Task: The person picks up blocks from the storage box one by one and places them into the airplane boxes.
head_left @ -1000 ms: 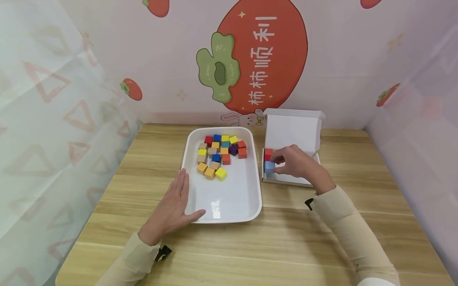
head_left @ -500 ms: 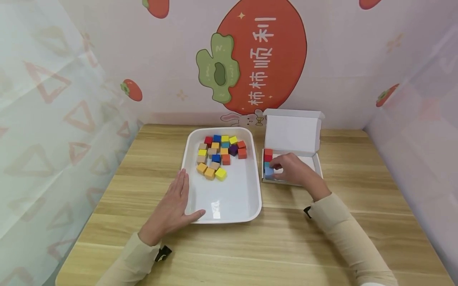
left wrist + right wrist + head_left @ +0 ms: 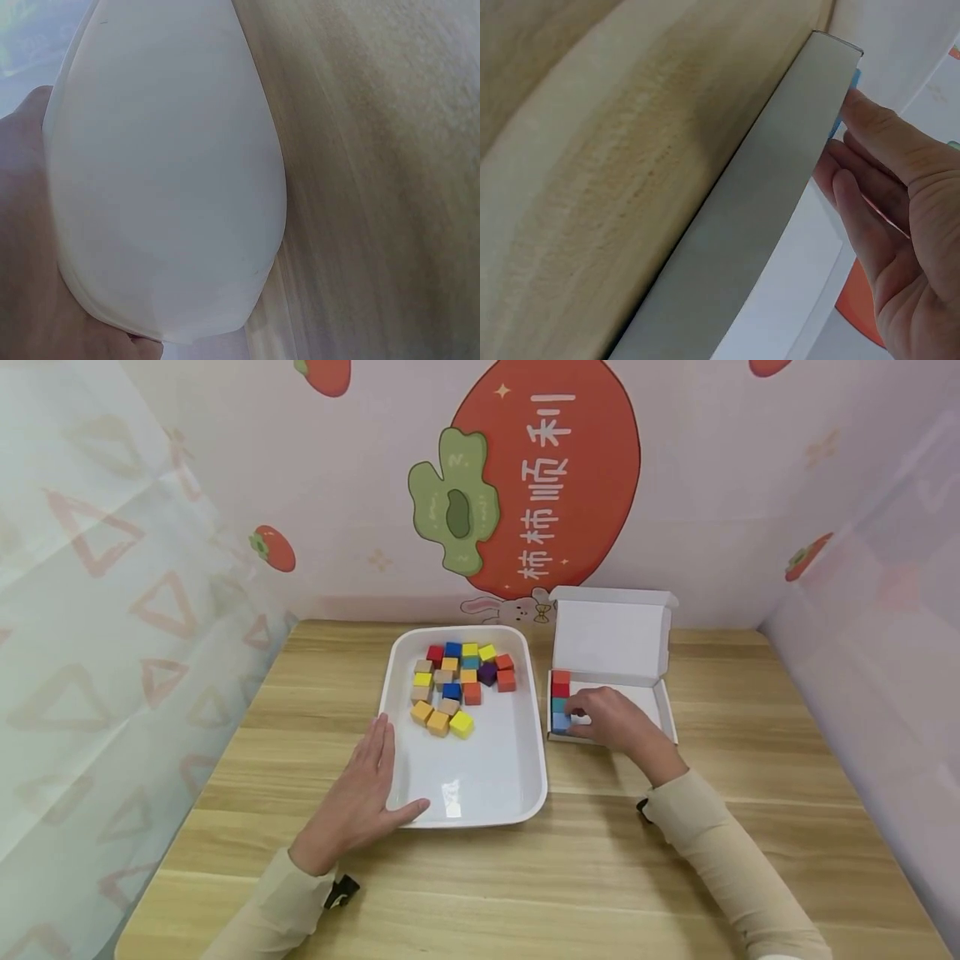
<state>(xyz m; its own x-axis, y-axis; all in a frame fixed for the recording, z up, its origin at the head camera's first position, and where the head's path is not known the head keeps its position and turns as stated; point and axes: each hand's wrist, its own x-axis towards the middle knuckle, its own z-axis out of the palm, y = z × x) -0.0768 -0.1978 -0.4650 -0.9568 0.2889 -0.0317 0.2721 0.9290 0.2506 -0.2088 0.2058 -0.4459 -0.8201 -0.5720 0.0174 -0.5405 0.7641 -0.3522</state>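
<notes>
A white tray [image 3: 487, 785] bears several coloured cubes, bunched in its far half. My left hand [image 3: 356, 806] rests on the tray's near left corner, fingers straight and thumb spread over the near rim. The tray's outer wall [image 3: 165, 165] fills much of the left wrist view. At the white cardboard box [image 3: 645, 695], my right hand [image 3: 618, 725] pinches a light blue cube [image 3: 560, 722] in the near left corner. Behind that cube, a teal cube [image 3: 558, 704] and red cubes [image 3: 560, 683] line the left wall. The right wrist view shows only a sliver of the blue cube [image 3: 835, 126] past the box wall.
The box lid [image 3: 611, 635] stands raised at the back, near the printed wall sheet [image 3: 360, 527]. Tray and box sit side by side on a wooden table [image 3: 480, 893], a narrow gap between them. Sheets also hang at left and right.
My right hand has moved the light blue cube toward the box's near left corner, uncovering the teal cube behind it. The left hand keeps its place on the tray.
</notes>
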